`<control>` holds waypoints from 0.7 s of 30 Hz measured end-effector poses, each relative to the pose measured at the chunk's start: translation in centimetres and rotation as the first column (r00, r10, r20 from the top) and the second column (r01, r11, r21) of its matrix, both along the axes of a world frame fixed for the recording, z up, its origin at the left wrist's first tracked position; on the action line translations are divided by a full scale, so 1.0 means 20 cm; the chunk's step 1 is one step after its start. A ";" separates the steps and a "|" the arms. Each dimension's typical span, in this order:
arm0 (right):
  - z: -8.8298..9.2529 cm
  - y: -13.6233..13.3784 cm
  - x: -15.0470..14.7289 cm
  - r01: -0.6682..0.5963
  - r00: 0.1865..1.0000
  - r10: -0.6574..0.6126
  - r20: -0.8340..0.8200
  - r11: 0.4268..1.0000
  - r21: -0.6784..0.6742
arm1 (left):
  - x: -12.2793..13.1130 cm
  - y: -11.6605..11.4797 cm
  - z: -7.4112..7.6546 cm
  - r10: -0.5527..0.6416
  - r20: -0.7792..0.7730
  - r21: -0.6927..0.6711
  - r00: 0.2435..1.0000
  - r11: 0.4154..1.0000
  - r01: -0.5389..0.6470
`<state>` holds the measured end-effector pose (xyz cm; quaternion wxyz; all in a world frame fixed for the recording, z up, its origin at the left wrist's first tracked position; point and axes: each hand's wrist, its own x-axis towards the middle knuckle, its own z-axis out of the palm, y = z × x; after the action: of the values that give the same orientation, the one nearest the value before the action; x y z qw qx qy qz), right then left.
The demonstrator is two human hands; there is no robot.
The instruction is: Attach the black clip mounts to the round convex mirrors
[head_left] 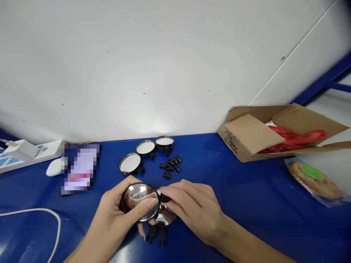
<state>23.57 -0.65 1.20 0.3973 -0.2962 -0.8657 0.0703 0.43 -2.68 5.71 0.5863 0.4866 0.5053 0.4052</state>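
Note:
My left hand is wrapped round a small round convex mirror with a black rim, thumb across its lower edge. My right hand pinches a small black part at that mirror's right side. A second round mirror lies under my hands on the blue table, with black mounts showing below it. Three more round mirrors lie in a row behind, beside a heap of several small black clips.
An open cardboard box with a red plastic bag stands at the right. A wrapped round item lies near it. At the left are a power strip, a white mouse, a blurred card and a white cable.

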 end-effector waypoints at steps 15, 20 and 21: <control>0.19 0.05 0.10 -0.228 0.958 0.271 0.088 0.915 -0.334 | -0.14 0.04 0.00 -0.402 0.034 -0.116 0.915 0.908 0.403; 0.17 0.06 0.11 -0.115 0.993 0.114 -0.018 0.968 -0.222 | -0.06 0.03 -0.01 -0.277 0.127 0.009 0.952 0.960 0.278; 0.16 0.07 0.10 -0.089 0.996 0.084 -0.033 0.975 -0.201 | -0.05 0.03 -0.02 -0.249 0.138 0.017 0.959 0.968 0.249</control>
<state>25.63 0.66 4.33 0.3719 -0.2963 -0.8613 0.1789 -0.50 -2.09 5.37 0.6664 0.5166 0.3982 0.3612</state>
